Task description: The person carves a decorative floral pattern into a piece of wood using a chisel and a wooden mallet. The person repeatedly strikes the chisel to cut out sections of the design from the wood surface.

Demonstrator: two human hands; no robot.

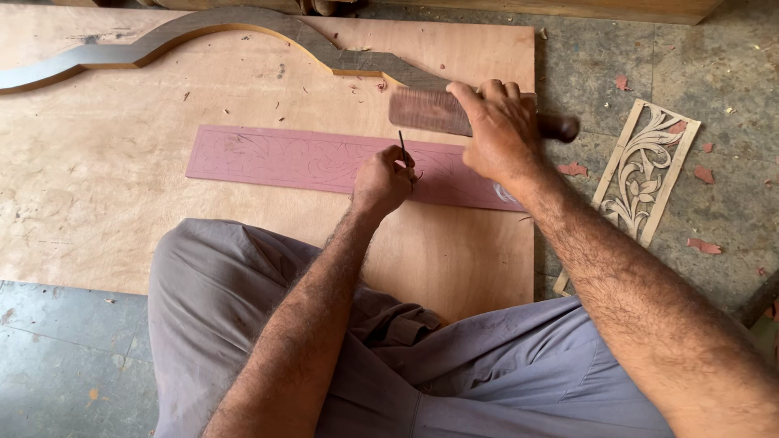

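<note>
A long reddish-pink wooden strip [284,158] with a drawn floral pattern lies on a plywood board [97,178]. My left hand [381,180] is closed around a thin dark chisel [402,148], its tip set on the strip near the right part. My right hand [499,134] grips a flat wooden mallet [426,111] held sideways just above and behind the chisel's top. Both forearms reach out over my grey-trousered legs [243,308].
A curved dark wooden moulding [187,36] lies across the back of the board. A pale carved openwork panel [645,170] rests on the stone floor [714,73] at the right, with reddish chips scattered about. The board's right edge ends near my right arm.
</note>
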